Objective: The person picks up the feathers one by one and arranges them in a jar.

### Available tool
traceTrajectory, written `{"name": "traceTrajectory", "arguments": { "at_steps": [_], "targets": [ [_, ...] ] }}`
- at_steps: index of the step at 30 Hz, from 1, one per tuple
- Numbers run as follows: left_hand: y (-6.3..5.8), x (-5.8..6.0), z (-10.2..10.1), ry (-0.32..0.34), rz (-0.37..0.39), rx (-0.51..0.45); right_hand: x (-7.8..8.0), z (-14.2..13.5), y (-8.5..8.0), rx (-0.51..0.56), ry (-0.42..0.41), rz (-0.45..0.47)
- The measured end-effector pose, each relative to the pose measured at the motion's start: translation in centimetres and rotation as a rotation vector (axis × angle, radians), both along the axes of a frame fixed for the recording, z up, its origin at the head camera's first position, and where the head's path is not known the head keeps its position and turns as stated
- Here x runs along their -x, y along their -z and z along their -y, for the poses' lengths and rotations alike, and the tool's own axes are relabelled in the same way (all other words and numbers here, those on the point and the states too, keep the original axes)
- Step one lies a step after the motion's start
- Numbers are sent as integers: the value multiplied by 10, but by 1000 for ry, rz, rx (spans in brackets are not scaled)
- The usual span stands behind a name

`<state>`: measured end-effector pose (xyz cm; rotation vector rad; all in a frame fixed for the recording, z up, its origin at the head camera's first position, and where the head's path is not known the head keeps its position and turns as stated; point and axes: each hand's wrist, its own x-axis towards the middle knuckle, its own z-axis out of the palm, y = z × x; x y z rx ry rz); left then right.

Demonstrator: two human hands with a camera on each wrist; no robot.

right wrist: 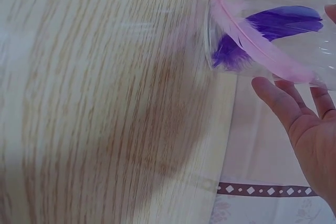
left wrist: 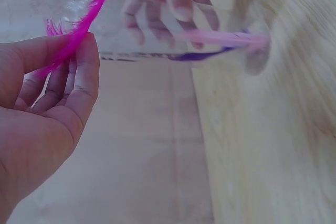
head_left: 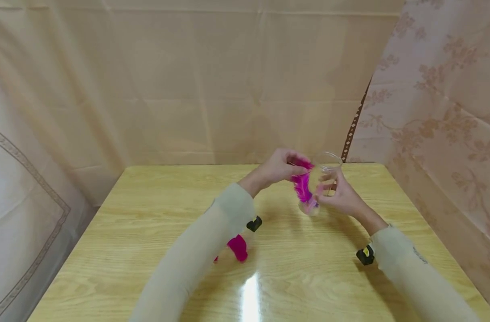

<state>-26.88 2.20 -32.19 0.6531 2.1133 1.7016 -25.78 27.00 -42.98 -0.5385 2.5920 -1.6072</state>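
Observation:
My left hand [head_left: 278,167] pinches a bright magenta feather [left wrist: 88,20] between thumb and fingers, beside a tall clear vase [right wrist: 294,1]. Around the vase, my right hand [head_left: 343,195] grips its upper part, fingers on the far side seen through the clear wall. Inside the vase lie a pale pink feather [right wrist: 257,45] and a purple feather [right wrist: 286,22]. In the head view the magenta feather hangs down close to the vase's left side; whether any of it is inside the vase I cannot tell from there.
More magenta feathers [head_left: 238,248] lie on the wooden table [head_left: 301,277], partly hidden by my left sleeve. Beige curtains [head_left: 229,89] stand behind the table's far edge, with a flowered cloth [head_left: 442,103] on the right. Dark wrist cameras [head_left: 365,255] sit at both cuffs.

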Motion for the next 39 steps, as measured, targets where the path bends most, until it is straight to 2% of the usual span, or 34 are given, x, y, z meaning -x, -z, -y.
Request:
{"name": "traceTrajectory", "arguments": {
  "at_steps": [5, 13, 21, 28, 35, 39],
  "targets": [
    [-13, -2, -8, 35, -46, -20, 3, -1, 0, 9, -21, -31],
    [-24, -3, -19, 47, -73, -43, 3, -3, 2, -8, -34, -50],
    [-49, 4, -26, 51, -159, -86, 5, 0, 1, -1, -39, -87],
    [-69, 5, -31, 45, -222, -50, 6, -3, 2, -4, -28, -22],
    [-80, 3, -36, 62, -304, 30, 4, -4, -1, -19, -9, 4],
    [-86, 3, -40, 82, -340, 41, 3, -4, -4, -20, -6, 16]
  ]
}}
